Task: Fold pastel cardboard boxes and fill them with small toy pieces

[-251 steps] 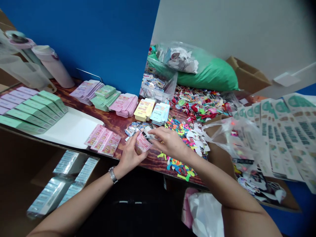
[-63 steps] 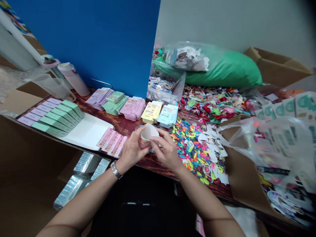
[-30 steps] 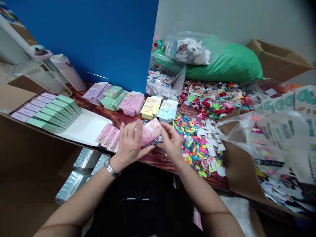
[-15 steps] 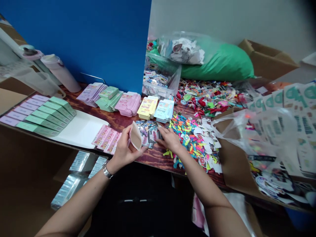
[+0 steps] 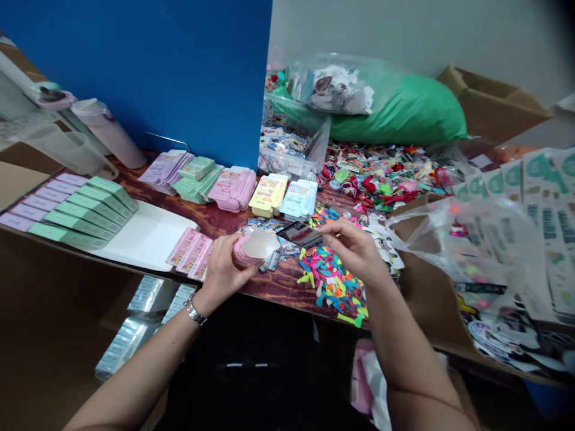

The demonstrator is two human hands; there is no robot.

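My left hand (image 5: 223, 269), with a metal watch on its wrist, is wrapped round a small pink paper box (image 5: 245, 254) with its open end turned up and to the right. My right hand (image 5: 357, 250) pinches a dark flat card (image 5: 300, 234) by its right end, just right of the box opening. Beneath the card lie several small printed packets (image 5: 271, 262). Bright rubber pieces that look like balloons (image 5: 332, 281) are heaped below my right hand. Finished-looking pink boxes (image 5: 188, 254) stand in a row left of my left hand.
Flat cartons, lilac (image 5: 164, 170), green (image 5: 197, 182), pink (image 5: 232, 188), yellow (image 5: 268, 197) and blue (image 5: 299, 200), line the blue panel (image 5: 179, 72). A white tray (image 5: 148, 233) holds green boxes (image 5: 90, 209). Rightward stand a cardboard box (image 5: 422, 281) and green bag (image 5: 413, 114).
My right hand has risen and moved right from the packets, lifting the dark card. My left hand has tipped the pink box so its opening faces more upward and right.
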